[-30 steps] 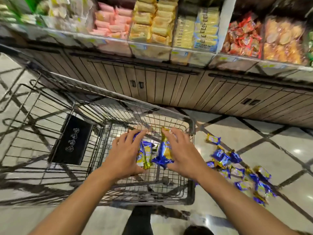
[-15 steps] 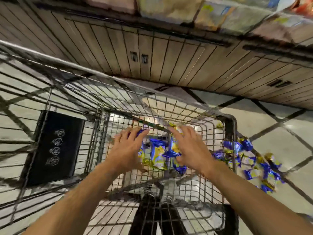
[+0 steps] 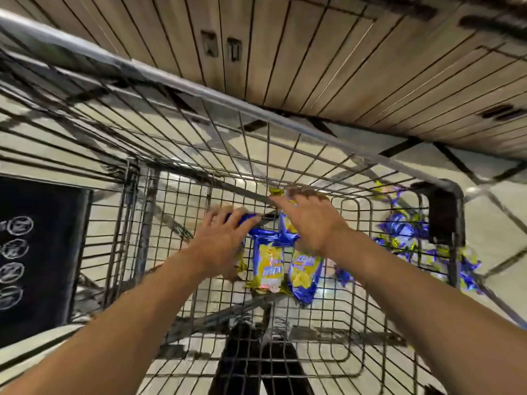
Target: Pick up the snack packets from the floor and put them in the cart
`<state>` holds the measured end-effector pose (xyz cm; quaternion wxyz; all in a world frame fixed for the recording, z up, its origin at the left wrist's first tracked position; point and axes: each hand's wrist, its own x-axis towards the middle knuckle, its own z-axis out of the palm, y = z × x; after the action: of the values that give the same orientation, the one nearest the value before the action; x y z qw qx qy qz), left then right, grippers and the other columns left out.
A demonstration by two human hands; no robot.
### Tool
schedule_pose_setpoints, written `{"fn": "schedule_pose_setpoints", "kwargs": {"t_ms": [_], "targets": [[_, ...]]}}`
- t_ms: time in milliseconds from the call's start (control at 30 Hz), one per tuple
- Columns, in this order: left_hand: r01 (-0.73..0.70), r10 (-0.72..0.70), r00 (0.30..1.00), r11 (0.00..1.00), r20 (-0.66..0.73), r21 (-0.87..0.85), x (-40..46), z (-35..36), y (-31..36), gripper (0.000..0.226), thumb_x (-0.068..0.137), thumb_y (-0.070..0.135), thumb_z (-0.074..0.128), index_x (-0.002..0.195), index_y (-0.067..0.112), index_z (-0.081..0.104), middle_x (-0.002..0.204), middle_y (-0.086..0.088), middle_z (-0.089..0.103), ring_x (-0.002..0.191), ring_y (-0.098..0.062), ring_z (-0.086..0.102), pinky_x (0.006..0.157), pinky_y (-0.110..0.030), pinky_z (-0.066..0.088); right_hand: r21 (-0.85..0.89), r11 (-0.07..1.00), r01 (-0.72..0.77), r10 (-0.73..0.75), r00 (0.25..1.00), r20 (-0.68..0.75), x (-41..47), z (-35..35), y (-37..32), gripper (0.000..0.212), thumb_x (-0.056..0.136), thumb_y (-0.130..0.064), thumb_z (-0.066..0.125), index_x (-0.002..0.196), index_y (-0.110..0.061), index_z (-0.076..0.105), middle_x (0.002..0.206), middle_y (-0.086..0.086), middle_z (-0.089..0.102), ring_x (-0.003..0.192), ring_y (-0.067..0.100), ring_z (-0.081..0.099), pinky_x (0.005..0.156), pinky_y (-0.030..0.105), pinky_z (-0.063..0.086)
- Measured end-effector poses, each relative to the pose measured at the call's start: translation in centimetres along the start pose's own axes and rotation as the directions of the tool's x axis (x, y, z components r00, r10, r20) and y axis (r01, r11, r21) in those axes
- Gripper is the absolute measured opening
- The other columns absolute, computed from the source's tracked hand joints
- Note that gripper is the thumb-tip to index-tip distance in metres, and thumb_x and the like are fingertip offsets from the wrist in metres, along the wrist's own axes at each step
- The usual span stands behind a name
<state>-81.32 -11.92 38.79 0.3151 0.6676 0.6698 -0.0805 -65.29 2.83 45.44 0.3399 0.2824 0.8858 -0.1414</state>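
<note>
Tiled floor [image 3: 499, 212], wood cabinet [image 3: 342, 52] behind, cart [image 3: 199, 89] below.
Both hands reach inside: left hand [image 3: 222, 243] and right hand [image 3: 310, 220] each with grip pinching packets [image 3: 268, 263] over the cart's mesh; more packets lie on the floor at right.

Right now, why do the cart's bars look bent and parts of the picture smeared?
Head view: the wide-angle lens bows the cart rim and wires; the fingers of the right hand and the floor packets are motion-blurred; the packets between both hands stay fairly sharp; the floor tiles show soft glare.
</note>
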Motion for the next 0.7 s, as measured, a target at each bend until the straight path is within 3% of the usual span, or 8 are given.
{"fn": "schedule_pose_setpoints", "kwargs": {"t_ms": [133,267,400,533,700], "targets": [[-0.015,0.015,1.000,1.000,-0.027,-0.001,-0.1,0.8,0.2,0.113,0.069,0.056,0.072,0.149,0.039,-0.007,0.160,-0.006,0.008,0.146,-0.032,0.007,0.118,-0.054,0.009,-0.057,0.998,0.007,-0.010,0.999,-0.040,-0.3,0.7,0.0,0.109,0.074,-0.032,0.078,0.153,-0.034,0.003,0.154,0.008,0.025,0.136,0.032,0.032,0.109,0.045,0.030],[0.002,-0.002,1.000,1.000,-0.017,0.023,-1.6,-1.0,0.4,0.127,0.059,0.062,0.079,0.150,0.037,-0.006,0.161,-0.005,0.001,0.148,-0.030,0.003,0.120,-0.049,0.005,-0.047,0.999,0.015,-0.019,0.996,-0.087,-1.7,0.6,-0.2,0.106,0.073,-0.039,0.079,0.152,-0.033,0.009,0.155,0.009,0.019,0.135,0.032,0.029,0.109,0.049,0.029],[0.083,-0.084,0.991,0.996,-0.108,-0.015,-4.5,-6.0,2.4,0.113,0.067,0.052,0.079,0.153,0.033,0.007,0.160,-0.004,0.009,0.146,-0.029,0.012,0.117,-0.044,0.011,0.104,0.995,-0.010,0.036,0.967,-0.252,-5.2,-1.5,-1.0,0.091,0.074,-0.034,0.078,0.147,-0.027,0.024,0.145,0.009,0.032,0.129,0.031,0.037,0.103,0.045,0.038],[0.165,-0.205,0.956,0.967,-0.208,-0.197,-8.6,-12.5,6.9,0.097,0.076,0.049,0.074,0.151,0.030,0.016,0.156,0.002,0.021,0.144,-0.022,0.017,0.117,-0.042,0.020,0.300,0.954,-0.002,0.116,0.924,-0.363,-10.8,-5.6,-2.0,0.079,0.074,-0.032,0.078,0.140,-0.028,0.033,0.135,0.003,0.043,0.121,0.026,0.044,0.096,0.043,0.045],[0.100,-0.178,0.899,0.973,-0.401,-0.208,-13.1,-20.3,14.1,0.096,0.071,0.053,0.077,0.148,0.021,0.030,0.151,-0.001,0.033,0.138,-0.024,0.029,0.112,-0.040,0.029,0.411,0.912,-0.001,0.232,0.826,-0.513,-21.2,-9.8,-0.2,0.077,0.079,-0.038,0.072,0.144,-0.027,0.033,0.141,-0.001,0.042,0.130,0.023,0.039,0.106,0.040,0.038]]}}
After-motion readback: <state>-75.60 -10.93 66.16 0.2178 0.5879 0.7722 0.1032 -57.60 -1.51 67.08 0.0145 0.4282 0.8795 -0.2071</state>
